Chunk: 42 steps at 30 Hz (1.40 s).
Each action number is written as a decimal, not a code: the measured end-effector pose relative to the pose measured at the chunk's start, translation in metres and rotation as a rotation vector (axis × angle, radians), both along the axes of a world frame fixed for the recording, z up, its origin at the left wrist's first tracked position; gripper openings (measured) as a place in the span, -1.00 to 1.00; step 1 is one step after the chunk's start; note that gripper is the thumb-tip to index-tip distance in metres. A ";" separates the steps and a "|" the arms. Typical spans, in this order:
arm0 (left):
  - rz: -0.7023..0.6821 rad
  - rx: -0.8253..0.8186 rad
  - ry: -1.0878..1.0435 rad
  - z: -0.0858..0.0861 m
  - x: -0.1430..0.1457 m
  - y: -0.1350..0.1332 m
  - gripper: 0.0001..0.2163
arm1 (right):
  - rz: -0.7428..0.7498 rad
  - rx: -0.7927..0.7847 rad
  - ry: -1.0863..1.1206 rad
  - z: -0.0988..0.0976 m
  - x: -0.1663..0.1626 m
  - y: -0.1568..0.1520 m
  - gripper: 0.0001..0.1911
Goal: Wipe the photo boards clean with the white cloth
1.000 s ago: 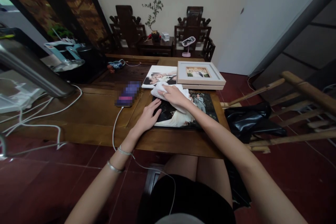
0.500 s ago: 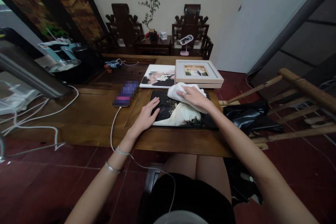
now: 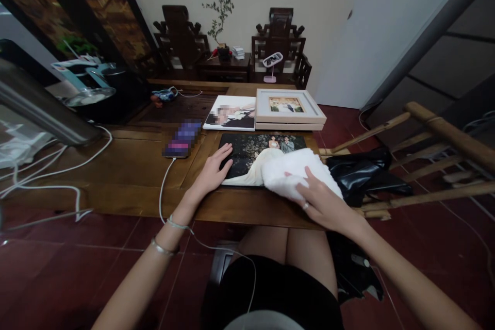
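A dark photo print of a couple lies flat on the wooden table in front of me. My left hand rests flat on its left edge with the fingers stretched out. My right hand presses a bunched white cloth against the print's near right corner, with the fingers laid over the cloth. Behind the print lie a second photo print and a pale framed picture stacked on another frame.
A phone on a white charging cable lies left of the print. White cables trail over the table's left side. A black bag and wooden chair rails stand at the right. Dark wooden chairs and a small plant line the far wall.
My right hand has swept the white cloth from the print's top left, across it, down to its near right corner. The left hand has stayed on the left edge.
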<state>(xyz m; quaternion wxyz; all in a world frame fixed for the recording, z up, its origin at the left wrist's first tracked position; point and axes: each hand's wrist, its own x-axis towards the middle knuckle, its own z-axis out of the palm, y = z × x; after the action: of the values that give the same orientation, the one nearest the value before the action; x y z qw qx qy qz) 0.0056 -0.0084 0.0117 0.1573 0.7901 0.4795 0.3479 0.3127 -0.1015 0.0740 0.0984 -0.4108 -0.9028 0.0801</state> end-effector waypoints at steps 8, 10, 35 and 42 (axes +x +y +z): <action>-0.009 -0.011 0.010 -0.003 -0.002 0.002 -0.57 | -0.011 -0.070 0.063 0.009 0.008 0.015 -0.77; -0.009 -0.013 0.009 -0.003 -0.003 0.002 -0.56 | -0.036 -0.067 0.097 0.011 0.007 0.040 -0.72; 0.001 -0.010 -0.021 -0.003 -0.001 0.003 -0.57 | -0.155 -0.099 0.200 0.013 0.013 0.074 -0.70; -0.004 -0.009 -0.010 -0.004 -0.001 0.003 -0.58 | -0.111 -0.062 0.090 0.008 0.010 -0.016 -0.80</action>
<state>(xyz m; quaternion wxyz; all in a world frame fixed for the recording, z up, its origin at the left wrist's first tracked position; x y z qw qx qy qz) 0.0043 -0.0050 0.0081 0.1639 0.7887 0.4786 0.3494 0.3227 -0.1172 0.0818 0.1303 -0.4589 -0.8705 0.1210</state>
